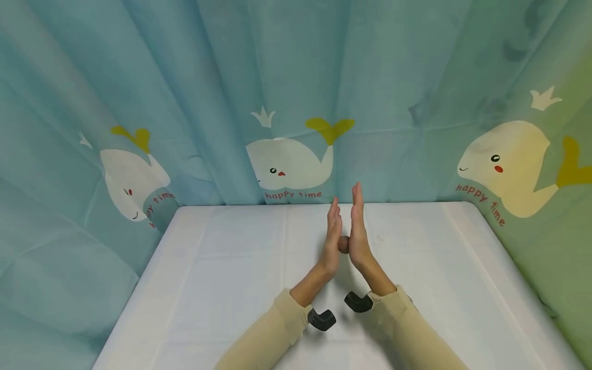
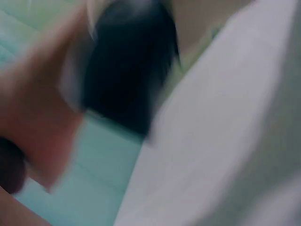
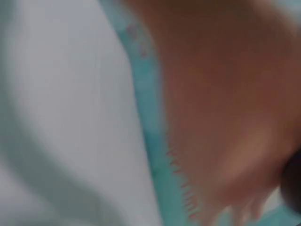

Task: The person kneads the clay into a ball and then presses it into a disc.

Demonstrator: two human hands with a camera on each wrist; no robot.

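Note:
A small round brown ball [image 1: 344, 244] sits between the two palms, which face each other over the white table. My left hand [image 1: 332, 241] presses it from the left with straight fingers pointing up and away. From the other side my right hand [image 1: 359, 231] presses with its fingers straight as well, reaching a little higher. In the left wrist view the dark ball [image 2: 10, 165] shows at the left edge, beside the blurred right hand [image 2: 42, 117]. The right wrist view has the ball [image 3: 292, 183] at its right edge, next to a large blurred hand [image 3: 225, 103].
A white-covered table [image 1: 240, 267] lies under the arms. Black curved camera mounts [image 1: 322, 319] stick out from both wrists, close to each other. A blue-green curtain [image 1: 388, 67] with printed whales hangs behind the table and along both sides.

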